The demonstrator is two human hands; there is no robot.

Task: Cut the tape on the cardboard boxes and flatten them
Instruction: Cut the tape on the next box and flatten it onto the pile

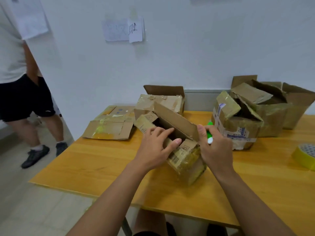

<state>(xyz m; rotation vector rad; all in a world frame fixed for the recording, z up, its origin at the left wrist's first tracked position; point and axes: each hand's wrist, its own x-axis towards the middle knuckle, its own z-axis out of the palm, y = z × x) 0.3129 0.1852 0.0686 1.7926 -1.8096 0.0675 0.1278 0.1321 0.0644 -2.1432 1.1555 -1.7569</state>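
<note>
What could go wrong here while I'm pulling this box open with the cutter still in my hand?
1. Your right hand holds the green and white cutter while also gripping the open box by its flap; if the blade is out, which I cannot tell, a slip could cut you.
2. Your left hand reaches into the box opening, close to the cutter.
3. The flattened box overhangs the table edge and might slide off.

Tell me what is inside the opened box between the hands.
Inside the opened box only a dark cavity shows; no contents are visible. The left hand reaches into the opening, and the raised flap covers the far side, so its bottom cannot be seen.
</note>
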